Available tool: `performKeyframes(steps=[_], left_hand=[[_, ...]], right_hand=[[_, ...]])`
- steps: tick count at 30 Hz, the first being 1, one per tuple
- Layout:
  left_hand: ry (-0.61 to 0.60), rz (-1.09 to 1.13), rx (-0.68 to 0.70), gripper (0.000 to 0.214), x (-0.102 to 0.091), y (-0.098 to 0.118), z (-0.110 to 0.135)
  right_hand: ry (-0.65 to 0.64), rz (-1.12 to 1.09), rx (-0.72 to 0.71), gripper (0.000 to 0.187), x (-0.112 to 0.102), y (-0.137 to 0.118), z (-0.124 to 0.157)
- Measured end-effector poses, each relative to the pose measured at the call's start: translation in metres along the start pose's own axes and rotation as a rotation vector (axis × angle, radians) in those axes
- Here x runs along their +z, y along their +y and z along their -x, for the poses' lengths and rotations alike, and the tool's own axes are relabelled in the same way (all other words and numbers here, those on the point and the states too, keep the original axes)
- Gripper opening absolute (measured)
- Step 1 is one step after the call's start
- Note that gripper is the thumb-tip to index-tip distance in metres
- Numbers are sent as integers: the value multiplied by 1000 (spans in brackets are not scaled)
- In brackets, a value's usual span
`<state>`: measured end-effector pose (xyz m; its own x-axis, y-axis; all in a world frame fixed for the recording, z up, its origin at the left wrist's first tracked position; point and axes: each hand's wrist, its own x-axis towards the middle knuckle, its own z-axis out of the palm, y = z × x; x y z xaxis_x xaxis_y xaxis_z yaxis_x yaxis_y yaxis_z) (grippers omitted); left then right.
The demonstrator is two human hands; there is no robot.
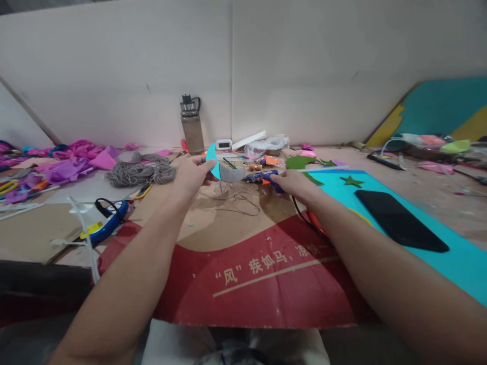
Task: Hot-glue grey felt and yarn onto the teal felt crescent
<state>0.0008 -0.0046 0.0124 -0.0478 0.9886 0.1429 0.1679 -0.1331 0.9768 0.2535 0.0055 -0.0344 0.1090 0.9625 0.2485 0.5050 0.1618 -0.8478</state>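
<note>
My left hand (193,175) pinches a turquoise crescent-shaped piece (211,154) above the table. Grey yarn (233,175) covers the crescent's lower right part, and a loose strand (243,203) trails onto the cardboard below. In my right hand (297,183) is a blue hot glue gun (262,176), its nozzle pointing left, close to the yarn-covered end. Whether the nozzle touches the piece I cannot tell. A dark cord (302,215) runs down from the gun and passes behind my right forearm.
Red-and-brown cardboard (262,299) covers the table's front. A black phone (399,220) and green star (352,181) lie on a turquoise sheet (464,263) at right. Grey yarn bundle (140,171), blue power strip (108,225) and purple scraps (70,170) lie left; a bottle (192,129) stands behind.
</note>
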Motion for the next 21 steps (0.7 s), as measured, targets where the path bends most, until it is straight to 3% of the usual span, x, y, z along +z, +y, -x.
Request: performKeyframes(steps=[3,5,8,11,13,15,17,21], left_hand=[[10,14,11,10,0,2,2],[10,13,22,10,1,3,3],[15,-1,35,10,3,3,4],[31,-50,71,10,3,2,4],[49,-117,119,12,2,1,3],[57,-199,175,14,1,-1,3],[53,-276,214,14,0,-2,3],[-17,-370,276,15,2,-3,6]], right_hand=[[168,234,-126,18,-1,-17,18],[41,157,-179,26,10,-35,36],[-228,-54,-113,30,39,-58,60],[-378,-160,-25,38,63,-68,71],[-423,-186,-9,34,69,-70,70],[-384,-161,-81,21,66,-70,65],[-289,-87,-243,6,59,-70,59],[-113,46,-494,8,47,-67,49]])
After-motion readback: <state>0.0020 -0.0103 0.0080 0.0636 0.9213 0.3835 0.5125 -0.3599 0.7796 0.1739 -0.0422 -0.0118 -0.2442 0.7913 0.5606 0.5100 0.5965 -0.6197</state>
